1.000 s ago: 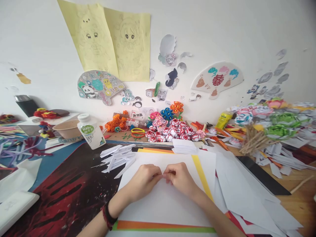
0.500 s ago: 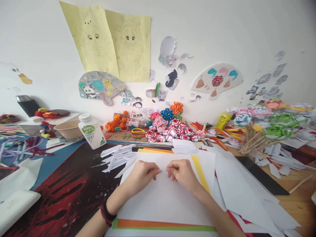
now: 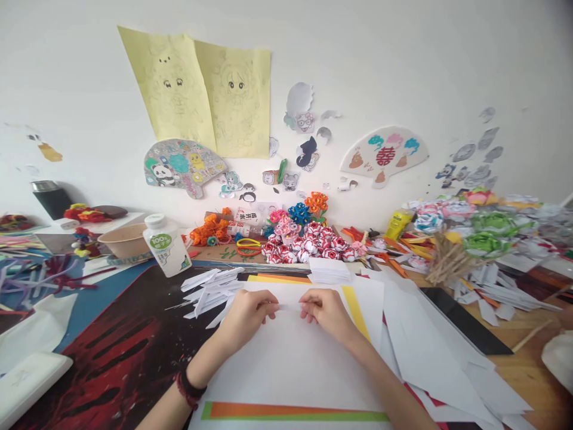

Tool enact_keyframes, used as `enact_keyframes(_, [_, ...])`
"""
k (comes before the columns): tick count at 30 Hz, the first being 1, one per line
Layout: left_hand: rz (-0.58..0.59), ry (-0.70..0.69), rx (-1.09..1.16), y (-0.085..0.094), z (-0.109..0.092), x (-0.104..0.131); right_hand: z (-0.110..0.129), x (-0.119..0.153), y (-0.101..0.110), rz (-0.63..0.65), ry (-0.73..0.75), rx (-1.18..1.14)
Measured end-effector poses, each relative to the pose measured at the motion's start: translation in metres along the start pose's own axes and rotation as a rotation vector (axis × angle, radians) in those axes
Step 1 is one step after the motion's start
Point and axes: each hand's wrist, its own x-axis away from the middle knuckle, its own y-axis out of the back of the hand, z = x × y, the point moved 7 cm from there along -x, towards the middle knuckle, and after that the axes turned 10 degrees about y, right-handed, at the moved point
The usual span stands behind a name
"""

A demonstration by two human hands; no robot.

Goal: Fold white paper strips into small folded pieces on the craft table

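My left hand and my right hand face each other above a large white sheet of paper. Both have thumb and fingers pinched together. Between the fingertips runs a small strip of white paper, faint against the white sheet; each hand grips one end. Orange and green sheets show at the near edge of the stack, and a yellow strip lies along its right side. Folded white paper pieces are heaped left of my left hand.
Behind the sheets stand a white bottle, red-and-white paper flowers and a small stack of white paper. On the right are loose white sheets, a black flat object and a bundle of sticks. A white case lies at left.
My hands have drawn slightly apart, so more of the paper strip shows between the fingertips. The camera view has shifted a little.
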Motion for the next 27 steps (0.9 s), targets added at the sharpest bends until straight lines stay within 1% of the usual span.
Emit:
enact_keyframes(2, [-0.058, -0.017, -0.055, 0.013, 0.000, 0.000, 0.001, -0.004, 0.005, 0.008, 0.036, -0.013])
enact_keyframes(3, [-0.115, -0.033, -0.098, 0.024, 0.000, 0.001, 0.001, -0.005, 0.012, -0.022, 0.058, 0.012])
enact_keyframes(4, [-0.203, -0.041, -0.159, 0.038, 0.002, 0.003, 0.000, -0.007, 0.023, -0.079, 0.079, 0.074])
enact_keyframes(5, [-0.282, -0.036, -0.242, 0.052, 0.005, 0.006, -0.001, -0.008, 0.036, -0.153, 0.093, 0.168])
enact_keyframes(7, [-0.458, 0.037, -0.447, 0.080, 0.016, 0.015, 0.001, -0.009, 0.062, -0.304, 0.124, 0.481])
enact_keyframes(8, [-0.543, 0.073, -0.576, 0.092, 0.021, 0.022, 0.000, -0.010, 0.072, -0.351, 0.124, 0.555])
enact_keyframes(9, [-0.597, 0.066, -0.696, 0.099, 0.023, 0.028, -0.001, -0.013, 0.080, -0.376, 0.127, 0.600])
enact_keyframes(11, [-0.666, 0.017, -0.900, 0.102, 0.023, 0.039, -0.002, -0.020, 0.089, -0.388, 0.155, 0.681])
enact_keyframes(12, [-0.702, 0.006, -0.961, 0.101, 0.021, 0.044, -0.002, -0.024, 0.090, -0.373, 0.172, 0.713])
enact_keyframes(14, [-0.712, -0.039, -1.008, 0.092, 0.012, 0.049, -0.003, -0.033, 0.088, -0.314, 0.199, 0.761])
enact_keyframes(18, [-0.664, -0.176, -0.979, 0.060, -0.022, 0.045, -0.010, -0.041, 0.082, -0.226, 0.182, 0.836])
enact_keyframes(21, [-0.567, -0.253, -0.950, 0.033, -0.043, 0.033, -0.012, -0.039, 0.083, -0.190, 0.154, 0.887])
enact_keyframes(25, [-0.401, -0.287, -0.932, 0.000, -0.054, 0.015, -0.008, -0.035, 0.087, -0.171, 0.135, 0.933])
enact_keyframes(27, [-0.347, -0.307, -0.905, -0.012, -0.057, 0.009, -0.006, -0.035, 0.088, -0.170, 0.135, 0.939])
